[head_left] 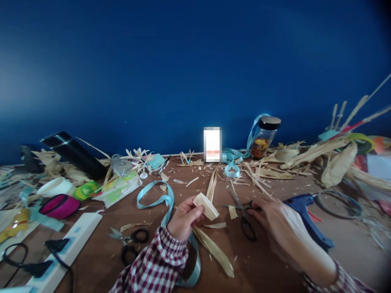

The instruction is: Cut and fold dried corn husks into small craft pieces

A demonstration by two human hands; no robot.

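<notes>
My left hand [187, 215] pinches a short, pale strip of corn husk [206, 206] between thumb and fingers, above the table. To its right, my right hand [275, 213] has its fingers curled at one black handle of a pair of scissors [245, 213]. Those scissors have their blades apart, with a small cut husk piece [233, 212] beside them. Below my hands lies a longer husk strip [215, 250]. Light blue ribbon [169, 199] curls across the table and passes behind my left wrist.
A second pair of scissors [130, 242] lies left of my left sleeve. The blue glue gun [308, 217] is beside my right hand. A white power strip [76, 240] with black plugs sits front left. Along the wall stand a tilted glass jar [264, 138], a black flask [75, 152] and husk heaps [320, 158].
</notes>
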